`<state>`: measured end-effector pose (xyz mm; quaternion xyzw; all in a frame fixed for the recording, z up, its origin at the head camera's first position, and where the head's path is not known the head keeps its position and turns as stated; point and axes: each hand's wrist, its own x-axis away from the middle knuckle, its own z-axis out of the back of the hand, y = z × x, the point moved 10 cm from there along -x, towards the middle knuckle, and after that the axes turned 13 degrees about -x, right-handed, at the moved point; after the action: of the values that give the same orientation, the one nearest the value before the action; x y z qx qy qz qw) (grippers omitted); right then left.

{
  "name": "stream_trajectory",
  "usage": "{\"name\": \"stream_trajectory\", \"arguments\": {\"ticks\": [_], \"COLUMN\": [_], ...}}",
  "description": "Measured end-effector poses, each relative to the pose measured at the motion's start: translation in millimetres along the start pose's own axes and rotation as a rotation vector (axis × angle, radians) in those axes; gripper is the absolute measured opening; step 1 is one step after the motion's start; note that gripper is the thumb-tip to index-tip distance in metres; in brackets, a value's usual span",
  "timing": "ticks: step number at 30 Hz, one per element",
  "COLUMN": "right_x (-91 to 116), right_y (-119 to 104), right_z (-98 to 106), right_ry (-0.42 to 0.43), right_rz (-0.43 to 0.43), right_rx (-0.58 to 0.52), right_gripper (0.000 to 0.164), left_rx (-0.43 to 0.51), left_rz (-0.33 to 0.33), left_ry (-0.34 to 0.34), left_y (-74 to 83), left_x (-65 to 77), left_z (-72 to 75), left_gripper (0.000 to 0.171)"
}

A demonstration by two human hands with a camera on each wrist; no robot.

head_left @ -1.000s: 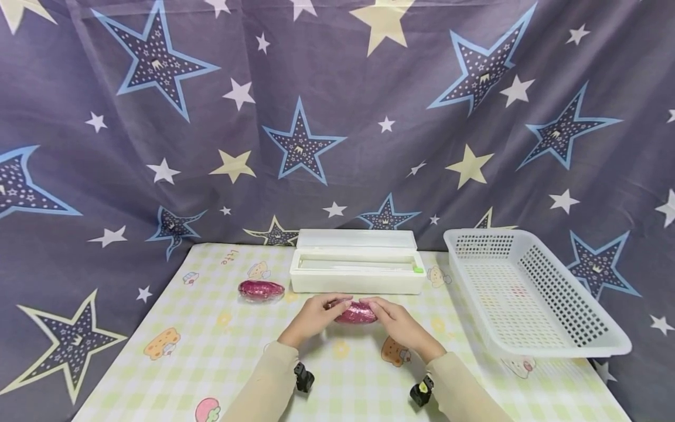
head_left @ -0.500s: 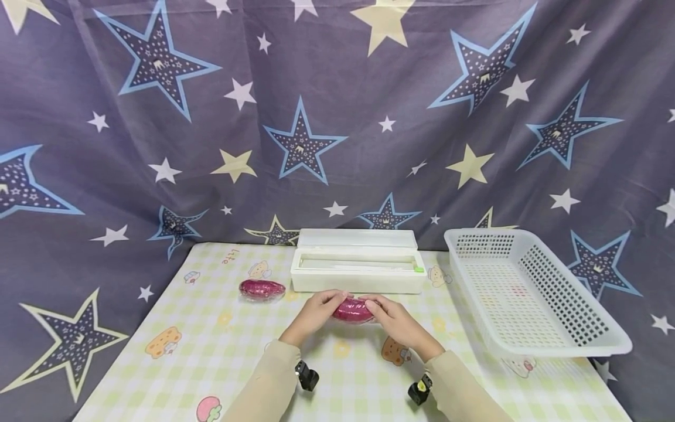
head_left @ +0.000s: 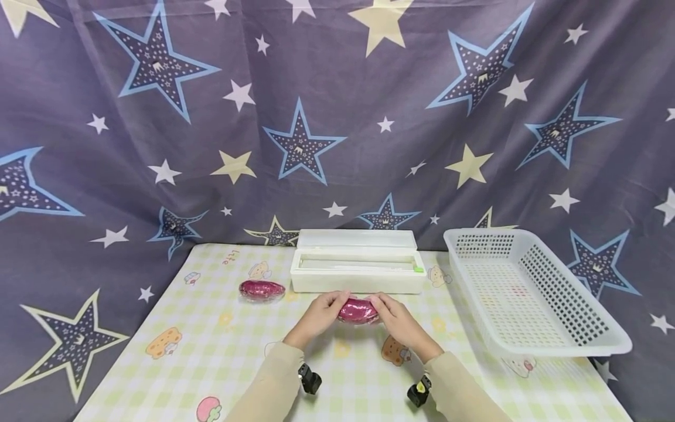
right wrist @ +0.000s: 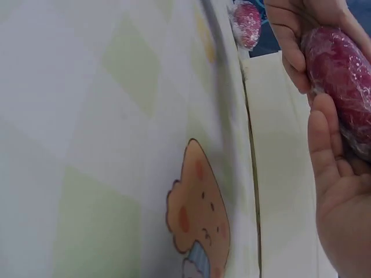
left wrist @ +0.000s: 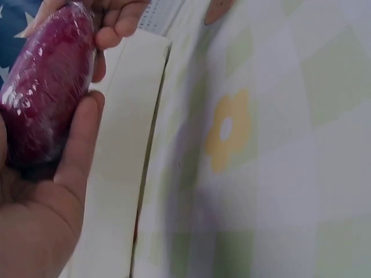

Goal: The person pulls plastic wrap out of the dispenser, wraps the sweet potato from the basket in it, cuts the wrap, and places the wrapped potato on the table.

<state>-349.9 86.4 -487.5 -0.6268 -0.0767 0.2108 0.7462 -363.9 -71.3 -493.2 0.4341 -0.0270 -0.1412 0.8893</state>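
Note:
Both hands hold a purple-red sweet potato [head_left: 358, 311] wrapped in clear cling film, one at each end, in front of the white box. My left hand [head_left: 319, 313] grips its left end, with the thumb on the near upper side. On the right end lie the thumb and fingers of my right hand [head_left: 394, 316]. In the left wrist view the film on the sweet potato [left wrist: 49, 87] looks glossy and creased, and fingers of both hands cup its underside. A second wrapped sweet potato [head_left: 261, 289] lies on the table to the left.
Behind the hands stands a long white cling film dispenser [head_left: 357, 282], its lid [head_left: 356, 238] raised and a green slider [head_left: 419, 270] at its right end. A white perforated basket [head_left: 559, 351] sits at the right. The tablecloth [head_left: 237, 363] is checked; a starry curtain [head_left: 337, 76] hangs behind.
The sweet potato has been turned a little between the hands, and the fingers have shifted along its ends. The dispenser, basket and second sweet potato stay where they were.

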Motion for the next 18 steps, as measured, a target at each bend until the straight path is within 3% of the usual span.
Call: {"name": "stream_trajectory", "arguments": {"ticks": [3, 7, 10, 18], "right_x": [-1.2, -2.8, -3.0, -1.0], "right_y": [4.6, 5.9, 6.3, 4.8], "right_z": [1.7, 2.0, 1.9, 6.5], "right_ry": [-0.004, -0.019, -0.023, -0.002], "right_rz": [-0.019, -0.020, -0.024, -0.037], "right_rx": [-0.077, -0.162, -0.178, -0.163], "right_gripper": [0.051, 0.053, 0.053, 0.050], "left_rx": [0.087, 0.227, 0.224, 0.190], "left_rz": [-0.048, -0.077, -0.089, -0.084], "left_ry": [-0.059, -0.116, -0.096, -0.050], "left_y": [4.7, 6.4, 6.2, 2.8], "left_x": [2.0, 5.2, 6.6, 8.1], "left_z": [-4.3, -6.1, -2.7, 4.7], "left_gripper": [0.044, 0.068, 0.074, 0.069]}}
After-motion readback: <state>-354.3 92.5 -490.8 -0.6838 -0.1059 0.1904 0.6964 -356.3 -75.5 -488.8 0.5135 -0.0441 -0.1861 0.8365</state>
